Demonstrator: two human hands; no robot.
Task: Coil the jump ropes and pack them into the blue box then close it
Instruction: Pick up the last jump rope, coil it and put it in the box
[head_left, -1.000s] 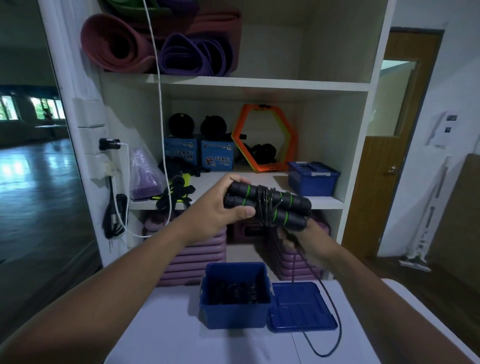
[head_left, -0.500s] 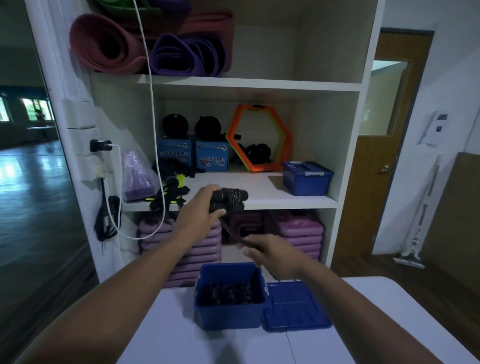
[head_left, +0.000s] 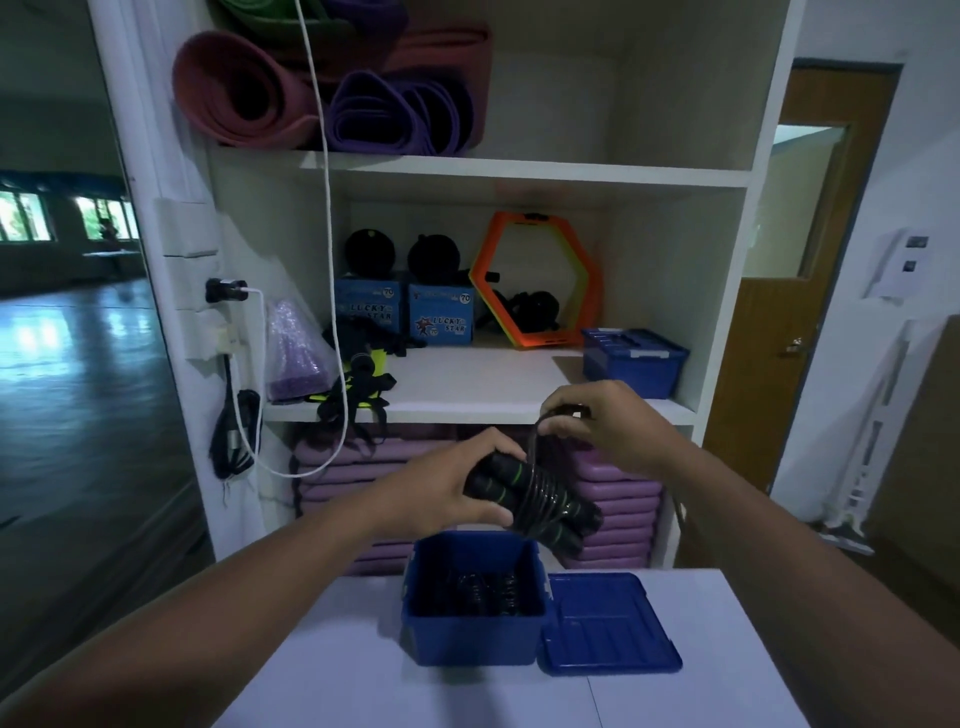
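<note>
My left hand (head_left: 449, 486) grips the two black handles with green rings of a jump rope (head_left: 540, 501), held side by side above the open blue box (head_left: 472, 631). Several turns of black cord are wound around the handles. My right hand (head_left: 602, 421) pinches the loose cord just above and right of the bundle. Coiled black ropes lie inside the box. Its blue lid (head_left: 608, 623) lies flat on the white table (head_left: 322, 675), touching the box's right side.
A white shelf unit (head_left: 493, 384) stands behind the table with rolled mats, a second closed blue box (head_left: 634, 361), an orange hexagon frame (head_left: 535, 280) and stacked purple steps. A brown door (head_left: 795, 338) is at the right, a mirror at the left.
My right hand rose from below the handles to above them, carrying the cord over the bundle. The handles dropped lower and nearer the box. More turns of cord now wrap them.
</note>
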